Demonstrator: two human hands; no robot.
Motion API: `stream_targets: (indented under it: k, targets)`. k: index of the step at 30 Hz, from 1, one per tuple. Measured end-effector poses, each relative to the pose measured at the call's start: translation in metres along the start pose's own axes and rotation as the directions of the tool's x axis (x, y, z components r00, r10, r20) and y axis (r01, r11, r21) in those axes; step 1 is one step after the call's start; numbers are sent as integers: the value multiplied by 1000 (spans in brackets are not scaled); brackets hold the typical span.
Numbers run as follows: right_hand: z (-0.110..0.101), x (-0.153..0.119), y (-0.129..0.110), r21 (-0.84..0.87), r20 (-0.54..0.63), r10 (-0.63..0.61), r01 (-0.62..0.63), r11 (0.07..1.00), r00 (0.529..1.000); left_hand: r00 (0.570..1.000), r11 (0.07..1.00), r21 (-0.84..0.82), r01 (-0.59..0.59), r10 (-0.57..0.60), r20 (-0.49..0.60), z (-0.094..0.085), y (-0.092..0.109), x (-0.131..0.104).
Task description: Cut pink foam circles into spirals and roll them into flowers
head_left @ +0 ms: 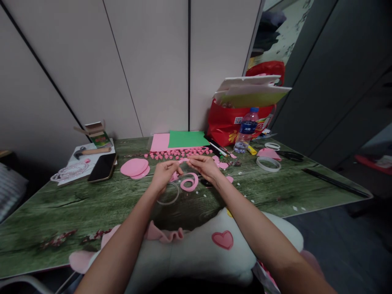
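A thin pink paper strip (184, 160) is stretched between my two hands above the table. My left hand (165, 174) pinches its left end, and my right hand (204, 166) pinches the right end. Just below them lies a curled pink paper spiral (196, 182). A narrow pale ring (175, 199) rests beside my left hand, partly covered by it. Behind my fingers, many small pink rolled paper roses (167, 155) sit in rows. Pink paper scraps (223, 165) lie to the right of my right hand.
Pink paper circles (134, 167), a phone (102, 167), a hammer (92, 152) and a bead string (70, 171) lie left. Green paper (187, 139) is at the back. A water bottle (247, 130), red bag (219, 124), tape roll (268, 164) and scissors (290, 155) stand or lie right.
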State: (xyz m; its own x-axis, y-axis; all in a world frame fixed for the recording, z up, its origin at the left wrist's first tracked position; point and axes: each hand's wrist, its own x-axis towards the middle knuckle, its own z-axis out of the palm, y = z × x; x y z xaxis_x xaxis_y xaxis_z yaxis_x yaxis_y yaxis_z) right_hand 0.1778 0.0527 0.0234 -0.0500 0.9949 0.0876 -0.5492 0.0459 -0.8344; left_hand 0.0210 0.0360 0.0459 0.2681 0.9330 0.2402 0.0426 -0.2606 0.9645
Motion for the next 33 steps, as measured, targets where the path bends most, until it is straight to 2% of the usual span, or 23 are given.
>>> stream_targets:
  k: [9,18,22,33]
  targets:
    - [-4,2,2,-29,12,-4,5,1000,1000,1000,1000,-25,-4,4,-6,0,-1,0]
    - [-1,0,-1,-29,-44,-15,13,999,999,1000,999,-41,12,-13,-2,1,5,-2]
    - [-1,1,0,9,-17,-11,11,1000,1000,1000,999,-43,12,-12,-12,-1,6,-2]
    - [-3,1,0,-24,14,5,-4,1000,1000,1000,999,-47,2,-2,-4,-2,3,-1]
